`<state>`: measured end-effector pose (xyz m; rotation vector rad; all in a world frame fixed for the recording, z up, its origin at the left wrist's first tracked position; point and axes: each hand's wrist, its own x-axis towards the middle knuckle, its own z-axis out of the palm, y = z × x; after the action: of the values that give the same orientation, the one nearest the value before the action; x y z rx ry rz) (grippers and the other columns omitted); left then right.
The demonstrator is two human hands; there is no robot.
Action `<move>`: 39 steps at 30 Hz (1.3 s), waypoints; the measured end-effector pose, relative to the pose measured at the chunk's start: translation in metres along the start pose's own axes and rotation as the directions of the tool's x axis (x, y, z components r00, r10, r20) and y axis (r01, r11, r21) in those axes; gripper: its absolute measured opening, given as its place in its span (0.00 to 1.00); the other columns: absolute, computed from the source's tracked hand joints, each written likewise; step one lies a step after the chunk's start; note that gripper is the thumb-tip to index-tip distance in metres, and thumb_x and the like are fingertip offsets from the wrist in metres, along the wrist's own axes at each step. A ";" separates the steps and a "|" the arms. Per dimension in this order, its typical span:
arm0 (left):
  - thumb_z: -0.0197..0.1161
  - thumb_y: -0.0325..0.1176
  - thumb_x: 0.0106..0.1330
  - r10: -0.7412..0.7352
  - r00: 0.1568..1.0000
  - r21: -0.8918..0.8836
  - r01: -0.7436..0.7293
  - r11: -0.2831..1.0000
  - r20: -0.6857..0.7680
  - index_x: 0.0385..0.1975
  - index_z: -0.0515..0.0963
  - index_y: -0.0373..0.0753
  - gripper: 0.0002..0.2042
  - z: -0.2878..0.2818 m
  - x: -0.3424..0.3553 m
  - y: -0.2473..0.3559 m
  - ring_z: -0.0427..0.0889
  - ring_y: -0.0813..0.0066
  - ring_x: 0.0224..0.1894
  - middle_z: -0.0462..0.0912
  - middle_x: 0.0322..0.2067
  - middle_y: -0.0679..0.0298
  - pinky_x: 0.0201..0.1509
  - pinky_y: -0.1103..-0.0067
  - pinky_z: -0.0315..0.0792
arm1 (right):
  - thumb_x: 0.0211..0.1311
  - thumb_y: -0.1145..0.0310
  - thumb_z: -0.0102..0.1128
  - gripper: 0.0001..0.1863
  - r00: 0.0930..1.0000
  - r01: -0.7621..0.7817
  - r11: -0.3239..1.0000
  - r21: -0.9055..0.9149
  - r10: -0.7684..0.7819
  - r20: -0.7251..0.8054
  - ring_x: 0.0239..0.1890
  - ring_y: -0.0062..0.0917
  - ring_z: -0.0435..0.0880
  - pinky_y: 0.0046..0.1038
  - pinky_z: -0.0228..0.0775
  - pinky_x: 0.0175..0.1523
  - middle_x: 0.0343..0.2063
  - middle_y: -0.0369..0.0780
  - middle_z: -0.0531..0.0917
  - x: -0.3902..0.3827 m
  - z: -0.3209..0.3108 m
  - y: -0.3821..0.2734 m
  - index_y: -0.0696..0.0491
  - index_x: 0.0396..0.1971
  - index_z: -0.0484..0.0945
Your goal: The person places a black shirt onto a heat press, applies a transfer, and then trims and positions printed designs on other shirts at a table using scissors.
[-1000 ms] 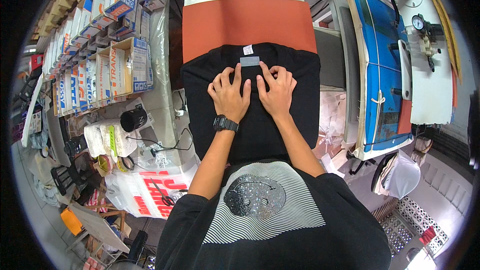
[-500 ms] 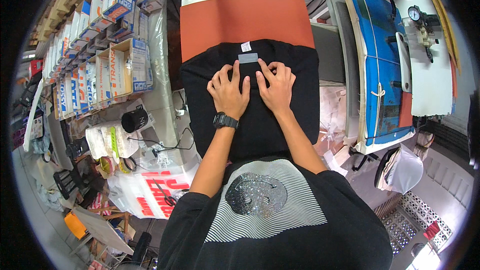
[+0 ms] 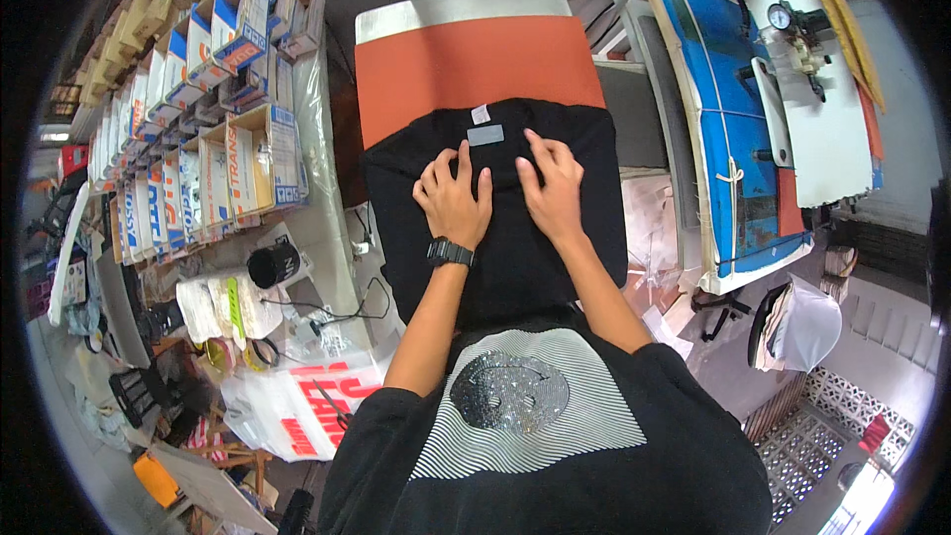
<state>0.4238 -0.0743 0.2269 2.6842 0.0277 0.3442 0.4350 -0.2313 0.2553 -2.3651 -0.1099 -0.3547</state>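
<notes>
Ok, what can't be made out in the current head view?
All in the head view:
White neck label: any print too small.
Black T-shirt: lower end hidden by the person's torso.
Left hand, right hand: palms hidden by their own backs.
Pressure gauge: reading too small.

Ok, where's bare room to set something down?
The orange pad shows bare between the black T-shirt and the pale far strip; the T-shirt is bare between the left hand and right hand. Crowded: around the grey rectangle and left among cardboard boxes and scissors.
</notes>
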 end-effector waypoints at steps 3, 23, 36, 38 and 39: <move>0.57 0.46 0.70 -0.006 0.999 -0.027 0.005 1.000 -0.035 0.64 0.73 0.45 0.24 0.003 -0.003 -0.003 0.68 0.56 0.61 0.73 0.56 0.57 0.65 0.56 0.58 | 0.64 0.71 0.62 0.16 0.995 0.042 0.992 0.117 -0.031 -0.091 0.46 0.37 0.81 0.35 0.71 0.52 0.43 0.44 0.80 -0.015 -0.074 -0.024 0.51 0.53 0.82; 0.61 0.27 0.63 -0.178 0.984 -0.103 0.180 0.978 0.029 0.36 0.81 0.38 0.04 -0.096 -0.263 -0.042 0.82 0.56 0.31 0.83 0.29 0.57 0.36 0.65 0.74 | 0.73 0.45 0.48 0.28 0.960 -0.072 0.631 -0.772 -0.166 -0.226 0.62 0.47 0.69 0.46 0.51 0.69 0.57 0.48 0.76 -0.035 -0.426 0.237 0.55 0.52 0.80; 0.60 0.41 0.69 -0.389 0.651 0.003 0.511 0.859 0.652 0.60 0.72 0.39 0.22 0.089 -0.396 -0.111 0.71 0.46 0.61 0.70 0.59 0.45 0.64 0.61 0.66 | 0.72 0.57 0.53 0.22 0.995 0.091 0.797 -0.597 -0.100 0.018 0.39 0.53 0.76 0.47 0.66 0.44 0.30 0.54 0.79 -0.012 -0.441 0.192 0.62 0.28 0.75; 0.58 0.41 0.69 -0.439 0.586 0.104 0.516 0.850 0.681 0.56 0.75 0.37 0.20 0.100 -0.391 -0.134 0.75 0.43 0.56 0.75 0.53 0.43 0.59 0.59 0.70 | 0.71 0.58 0.53 0.21 0.986 0.107 0.809 -0.578 -0.162 -0.046 0.37 0.54 0.78 0.48 0.68 0.43 0.28 0.55 0.80 -0.010 -0.431 0.185 0.62 0.27 0.78; 0.57 0.42 0.69 -0.437 0.570 0.121 0.507 0.854 0.696 0.54 0.76 0.36 0.19 0.106 -0.389 -0.144 0.77 0.42 0.53 0.78 0.50 0.41 0.57 0.59 0.71 | 0.69 0.55 0.55 0.22 0.996 0.056 0.803 -0.593 -0.088 -0.026 0.35 0.54 0.79 0.49 0.68 0.42 0.28 0.55 0.81 -0.005 -0.428 0.181 0.61 0.26 0.79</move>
<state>0.0776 -0.0164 -0.0183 2.3995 0.4830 -0.8470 0.3673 -0.6557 0.4317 -2.9778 -0.0698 -0.5523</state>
